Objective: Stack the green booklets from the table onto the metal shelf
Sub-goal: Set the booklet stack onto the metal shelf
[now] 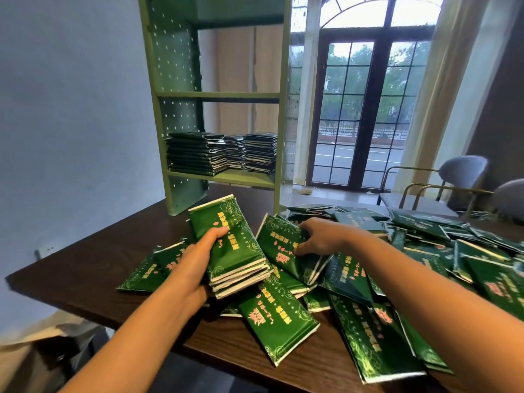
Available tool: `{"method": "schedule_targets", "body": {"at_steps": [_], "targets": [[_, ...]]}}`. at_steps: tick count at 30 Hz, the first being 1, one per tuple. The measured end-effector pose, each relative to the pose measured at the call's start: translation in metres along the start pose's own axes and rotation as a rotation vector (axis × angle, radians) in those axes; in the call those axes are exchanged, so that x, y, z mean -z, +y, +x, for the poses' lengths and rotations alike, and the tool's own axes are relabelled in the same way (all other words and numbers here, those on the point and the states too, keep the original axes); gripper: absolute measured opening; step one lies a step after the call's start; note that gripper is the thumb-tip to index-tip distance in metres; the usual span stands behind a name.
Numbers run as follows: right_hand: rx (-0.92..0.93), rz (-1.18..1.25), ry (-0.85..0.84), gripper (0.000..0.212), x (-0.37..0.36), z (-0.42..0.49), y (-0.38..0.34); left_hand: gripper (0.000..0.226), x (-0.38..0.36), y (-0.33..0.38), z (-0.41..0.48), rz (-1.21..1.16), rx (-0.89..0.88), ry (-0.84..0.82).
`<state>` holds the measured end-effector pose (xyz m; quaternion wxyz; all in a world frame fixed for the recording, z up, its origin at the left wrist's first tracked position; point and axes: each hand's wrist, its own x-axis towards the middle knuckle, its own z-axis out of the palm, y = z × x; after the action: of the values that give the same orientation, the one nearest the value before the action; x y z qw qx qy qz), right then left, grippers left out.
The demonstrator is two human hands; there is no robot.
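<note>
Gripping a stack of booklets (pixel 236 252), the left hand (pixel 198 251) hovers above the counter (pixel 85 268); the right hand (pixel 317 236) pinches another booklet (pixel 283 245).

A dark-framed glazed door (pixel 381 109) shows trees and a road outside. Pale curtains (pixel 442 80) hang beside it, with two grey chairs (pixel 462 169) nearby.

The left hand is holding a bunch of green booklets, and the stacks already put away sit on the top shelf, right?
Not quite. The left hand does hold a bunch of green booklets, but the head view shows the stacks on the lowest shelf, not the top one.
</note>
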<state>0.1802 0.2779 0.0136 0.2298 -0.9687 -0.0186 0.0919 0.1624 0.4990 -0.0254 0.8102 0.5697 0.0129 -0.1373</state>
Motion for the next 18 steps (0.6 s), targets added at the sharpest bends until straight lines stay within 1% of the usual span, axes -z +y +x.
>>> {"method": "schedule_targets", "body": {"at_steps": [1,2,5,8,10,12,13,15,16,18], "targets": [[0.001,-0.006,0.0,0.027,-0.002,0.001,0.0,0.034,-0.003,-0.003,-0.001,-0.016,0.025,0.002],[0.001,-0.011,0.011,0.025,-0.003,0.001,0.0,0.03,-0.002,-0.008,0.003,-0.04,0.023,-0.012],[0.009,0.055,0.119,0.022,-0.003,0.0,0.003,0.039,-0.011,-0.006,0.006,-0.044,0.005,0.039],[0.016,0.263,0.259,0.017,0.0,-0.004,0.006,0.043,-0.013,-0.001,0.011,-0.057,-0.009,0.089],[0.023,0.399,0.377,0.021,0.003,-0.007,0.008,0.046,-0.013,-0.001,0.014,-0.062,-0.012,0.089],[0.047,0.591,0.487,0.028,0.007,-0.009,0.009,0.05,-0.014,0.002,0.016,-0.068,-0.01,0.093],[0.059,0.697,0.516,0.033,0.008,-0.011,0.008,0.05,-0.015,0.004,0.017,-0.066,-0.004,0.097],[0.083,0.917,0.503,0.042,0.01,-0.015,0.005,0.046,-0.018,0.005,0.018,-0.055,0.003,0.108],[0.102,1.035,0.467,0.045,0.01,-0.018,0.003,0.046,-0.019,0.005,0.02,-0.048,0.003,0.112],[0.14,1.232,0.377,0.047,0.009,-0.025,-0.004,0.053,-0.02,0.005,0.025,-0.036,0.004,0.12]]}}
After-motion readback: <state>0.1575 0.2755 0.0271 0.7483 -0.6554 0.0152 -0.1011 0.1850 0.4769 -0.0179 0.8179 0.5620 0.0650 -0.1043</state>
